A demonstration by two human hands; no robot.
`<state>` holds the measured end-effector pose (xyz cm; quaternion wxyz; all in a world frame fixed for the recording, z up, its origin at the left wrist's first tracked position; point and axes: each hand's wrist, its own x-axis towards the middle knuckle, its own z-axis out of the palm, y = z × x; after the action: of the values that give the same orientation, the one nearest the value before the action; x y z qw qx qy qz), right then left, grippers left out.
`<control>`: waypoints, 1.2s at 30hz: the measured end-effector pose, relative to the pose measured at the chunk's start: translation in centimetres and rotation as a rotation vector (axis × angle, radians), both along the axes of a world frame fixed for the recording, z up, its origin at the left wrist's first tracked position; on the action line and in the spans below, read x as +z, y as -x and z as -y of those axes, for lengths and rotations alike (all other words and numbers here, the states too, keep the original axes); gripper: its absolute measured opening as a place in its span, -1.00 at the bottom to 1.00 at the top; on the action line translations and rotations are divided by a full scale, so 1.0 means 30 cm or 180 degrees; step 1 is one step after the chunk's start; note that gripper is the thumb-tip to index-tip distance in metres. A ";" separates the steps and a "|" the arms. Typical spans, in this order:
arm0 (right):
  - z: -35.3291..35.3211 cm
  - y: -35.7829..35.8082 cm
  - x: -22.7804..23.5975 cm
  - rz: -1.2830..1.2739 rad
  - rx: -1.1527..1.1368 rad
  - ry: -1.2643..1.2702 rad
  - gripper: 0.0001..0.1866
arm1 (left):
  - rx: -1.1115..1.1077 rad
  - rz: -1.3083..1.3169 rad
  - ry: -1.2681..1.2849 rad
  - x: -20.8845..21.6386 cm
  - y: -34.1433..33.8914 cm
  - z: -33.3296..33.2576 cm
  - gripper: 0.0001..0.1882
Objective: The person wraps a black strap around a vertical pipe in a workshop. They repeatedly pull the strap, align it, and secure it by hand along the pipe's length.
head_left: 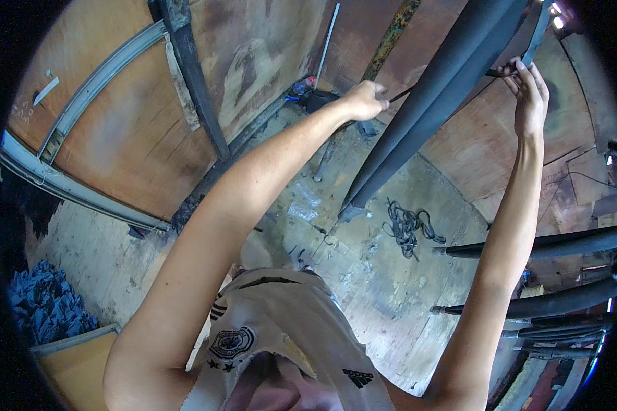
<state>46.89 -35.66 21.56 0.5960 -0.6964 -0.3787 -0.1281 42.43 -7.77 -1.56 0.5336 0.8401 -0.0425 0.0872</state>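
A pair of long black tubes hangs slanting in front of me, with the lower ends close together above the floor. To the left of them, my left hand is closed on a thin black strap that runs taut toward the tubes and passes behind them. On the other side my right hand is raised, its fingers pinched on a dark flat strip that runs upward. Dark strap also shows between that hand and the tubes. The tubes partly hide how the straps join.
A tangle of black straps lies on the worn floor, near clear plastic scraps. More black tubes jut in from the right. A dark post and curved metal rail stand left, above a blue crumpled heap.
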 end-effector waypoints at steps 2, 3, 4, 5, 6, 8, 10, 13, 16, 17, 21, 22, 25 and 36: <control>-0.009 0.040 -0.017 0.0710 -0.0649 0.0639 -0.72 | 0.0033 0.0060 -0.0138 0.031 0.017 -0.015 -0.36; -0.012 0.057 -0.020 0.1110 -0.0948 0.1026 -0.72 | 0.0031 0.0100 -0.0168 0.043 0.028 -0.018 -0.36; -0.016 0.064 -0.012 0.0849 -0.1077 0.0461 -0.68 | 0.0091 0.0059 -0.0252 0.060 0.035 -0.020 -0.37; -0.006 0.077 -0.003 0.0837 -0.1306 -0.0135 -0.70 | 0.0038 0.0014 -0.0156 0.076 0.041 -0.023 -0.38; -0.004 0.080 0.009 0.0731 -0.1149 -0.0425 -0.70 | 0.0031 0.0066 -0.0103 0.089 0.051 -0.022 -0.39; 0.012 0.083 0.036 0.0632 -0.1106 -0.0144 -0.69 | 0.0075 0.0133 -0.0012 0.115 0.072 -0.020 -0.42; 0.028 0.085 0.064 0.0757 -0.1449 0.0217 -0.70 | 0.0100 0.0160 0.0071 0.147 0.090 -0.007 -0.45; 0.049 0.109 0.111 0.0720 -0.1398 -0.1095 -0.71 | 0.0326 0.0693 0.0191 0.193 0.134 0.027 -0.53; 0.059 0.172 0.132 0.1073 -0.1647 0.0173 -0.66 | 0.0638 0.1677 0.0508 0.252 0.185 0.093 -0.68; 0.052 0.195 0.125 0.0961 -0.1514 0.0742 -0.64 | 0.0724 0.1877 0.0629 0.275 0.202 0.112 -0.70; 0.021 0.291 0.147 0.0884 -0.1014 -0.0291 -0.66 | 0.0273 0.2413 0.1270 0.330 0.280 0.257 -0.73; 0.015 0.317 0.166 0.0964 -0.0957 -0.0759 -0.66 | 0.0004 0.2209 0.1109 0.333 0.302 0.295 -0.66; -0.031 0.387 0.224 0.1029 -0.0475 -0.0789 -0.68 | -0.0577 0.1668 0.0601 0.318 0.357 0.395 -0.37; -0.104 0.419 0.245 0.1180 -0.0865 0.1258 -0.59 | -0.1124 0.1335 0.0679 0.419 0.440 0.387 -0.67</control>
<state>34.31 -32.53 28.90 0.3470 -0.8079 -0.4020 -0.2555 29.22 -19.37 11.02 0.6055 0.7225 -0.2880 0.1686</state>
